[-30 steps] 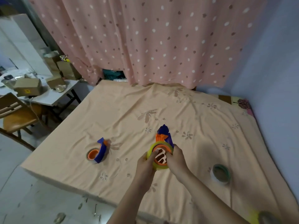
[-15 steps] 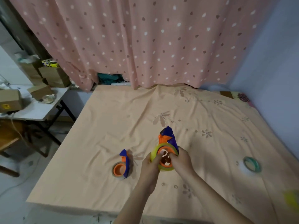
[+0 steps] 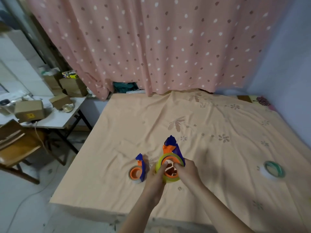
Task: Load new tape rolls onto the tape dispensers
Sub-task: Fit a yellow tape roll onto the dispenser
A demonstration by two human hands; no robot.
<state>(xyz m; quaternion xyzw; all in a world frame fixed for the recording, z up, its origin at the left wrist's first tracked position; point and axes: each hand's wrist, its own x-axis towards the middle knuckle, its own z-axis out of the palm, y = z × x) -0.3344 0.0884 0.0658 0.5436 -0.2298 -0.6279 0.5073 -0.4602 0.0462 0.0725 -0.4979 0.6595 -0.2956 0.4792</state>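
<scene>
Now both hands, left hand [image 3: 155, 177] and right hand [image 3: 186, 170], grip yellow tape roll [image 3: 168, 167] on blue dispenser [image 3: 171, 148]. Next: push roll down snug onto orange hub.

no legible text, box label unreadable

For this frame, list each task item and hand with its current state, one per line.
Yellow tape roll: sitting around the orange hub of the held dispenser.
Held dispenser: gripped, on the bed.
Second dispenser: on the sheet, untouched.
Green-edged tape roll: lying flat, unloaded.
Left hand: gripping the yellow roll.
Right hand: fingers on the roll's rim.
</scene>
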